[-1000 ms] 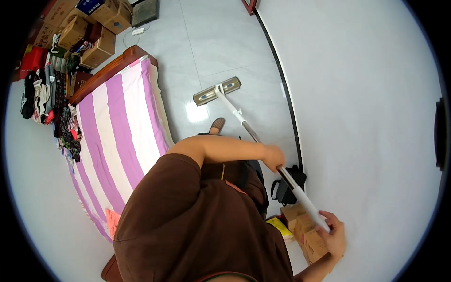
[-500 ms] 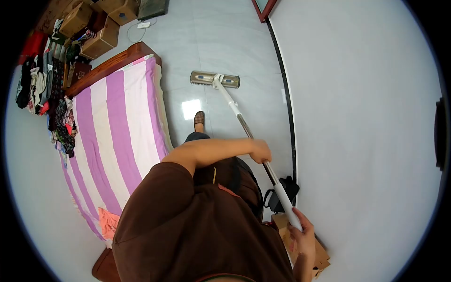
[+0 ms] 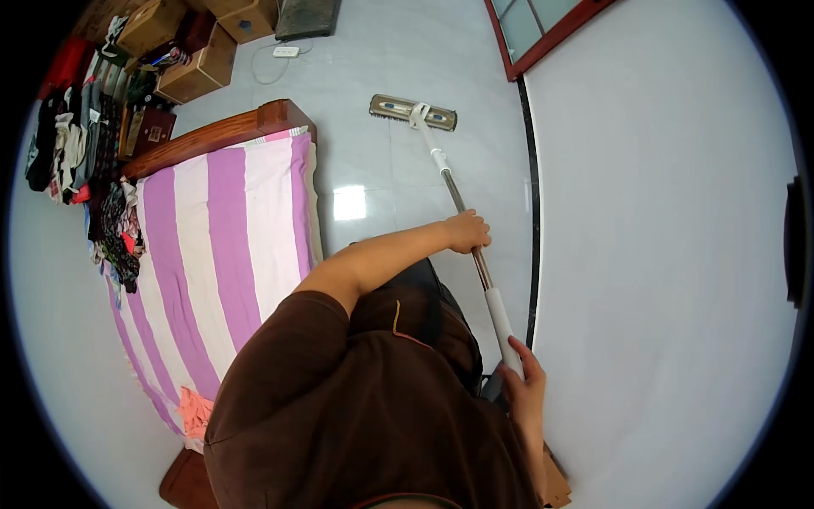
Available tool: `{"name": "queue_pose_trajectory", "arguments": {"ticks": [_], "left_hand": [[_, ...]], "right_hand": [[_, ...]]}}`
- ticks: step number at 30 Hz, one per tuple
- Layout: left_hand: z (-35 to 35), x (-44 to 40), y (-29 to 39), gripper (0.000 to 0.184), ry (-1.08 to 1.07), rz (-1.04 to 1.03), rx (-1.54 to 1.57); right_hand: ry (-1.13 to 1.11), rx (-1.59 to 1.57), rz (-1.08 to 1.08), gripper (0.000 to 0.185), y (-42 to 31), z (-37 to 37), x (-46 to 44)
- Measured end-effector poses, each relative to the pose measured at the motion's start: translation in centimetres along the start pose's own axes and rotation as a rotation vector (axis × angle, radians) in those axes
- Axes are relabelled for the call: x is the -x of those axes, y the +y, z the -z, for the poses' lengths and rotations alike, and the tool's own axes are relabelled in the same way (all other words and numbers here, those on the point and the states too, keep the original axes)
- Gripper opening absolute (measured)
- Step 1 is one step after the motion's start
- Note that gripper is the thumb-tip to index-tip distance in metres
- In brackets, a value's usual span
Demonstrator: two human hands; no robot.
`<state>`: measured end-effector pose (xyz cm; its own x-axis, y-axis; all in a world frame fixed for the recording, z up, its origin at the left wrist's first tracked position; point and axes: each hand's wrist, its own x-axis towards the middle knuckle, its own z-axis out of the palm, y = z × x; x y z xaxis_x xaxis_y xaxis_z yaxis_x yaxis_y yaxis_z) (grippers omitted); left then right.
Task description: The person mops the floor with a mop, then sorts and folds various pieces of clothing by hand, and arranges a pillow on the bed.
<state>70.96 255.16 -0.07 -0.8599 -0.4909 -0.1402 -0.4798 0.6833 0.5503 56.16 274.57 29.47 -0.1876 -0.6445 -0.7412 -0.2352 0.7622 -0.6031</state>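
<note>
A flat mop with a long pole slants across the view, and its wide mop head (image 3: 394, 108) lies on the grey tiled floor. My left hand (image 3: 466, 232) is closed around the metal part of the mop pole (image 3: 452, 187), with that arm reaching across my body. Lower down, my right hand (image 3: 526, 373) grips the end of the white handle sleeve (image 3: 498, 316). The fingertips of the right hand are partly hidden behind the handle.
A bed (image 3: 225, 229) with a purple and white striped sheet stands left. Cardboard boxes (image 3: 203, 68), clothes (image 3: 72, 140) and a power strip (image 3: 287, 53) are beyond it. A wall (image 3: 644, 254) runs along the right, with a red-framed door (image 3: 551, 53) ahead. A dark bag (image 3: 493, 388) sits near my right hand.
The mop head has moved forward and slightly right in view. Both hands have shifted up with the pole, still gripping it. More of the red-framed door shows; my foot is now hidden.
</note>
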Motion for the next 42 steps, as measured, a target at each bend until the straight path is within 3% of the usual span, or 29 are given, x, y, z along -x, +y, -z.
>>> {"name": "queue_pose_trajectory", "arguments": {"ticks": [7, 10, 20, 24, 26, 28, 33, 38, 42], "left_hand": [[2.1, 0.2, -7.9, 0.058, 0.360, 0.464, 0.033], [5.2, 0.4, -9.5, 0.068, 0.399, 0.433, 0.096], [17.4, -3.6, -17.6, 0.077, 0.472, 0.452, 0.339], [21.1, -5.0, -20.9, 0.079, 0.534, 0.493, 0.371], [22.3, -6.0, -22.9, 0.079, 0.583, 0.537, 0.384], [22.8, -6.5, -24.9, 0.078, 0.626, 0.587, 0.410], [26.5, -5.8, -28.0, 0.079, 0.607, 0.673, 0.461], [28.9, -6.1, -35.3, 0.084, 0.609, 0.660, 0.385], [29.9, -5.8, -39.7, 0.088, 0.506, 0.632, 0.220]], "right_hand": [[-0.055, -0.095, 0.033, 0.050, -6.5, -4.5, -8.3], [-0.043, -0.131, 0.027, 0.051, -9.7, -4.9, -11.5], [-0.139, -0.057, 0.154, 0.051, -23.9, -5.1, -25.9], [-0.189, -0.114, 0.146, 0.052, -28.9, -5.5, -34.6], [-0.175, -0.177, 0.176, 0.053, -28.8, -5.2, -44.2], [-0.204, -0.201, 0.159, 0.052, -33.2, -7.2, -46.5], [-0.228, -0.211, 0.130, 0.055, -41.9, -11.2, -48.6], [-0.251, -0.049, 0.146, 0.058, -42.5, -12.8, -50.1], [-0.225, 0.114, 0.178, 0.059, -42.3, -14.1, -44.0]]}}
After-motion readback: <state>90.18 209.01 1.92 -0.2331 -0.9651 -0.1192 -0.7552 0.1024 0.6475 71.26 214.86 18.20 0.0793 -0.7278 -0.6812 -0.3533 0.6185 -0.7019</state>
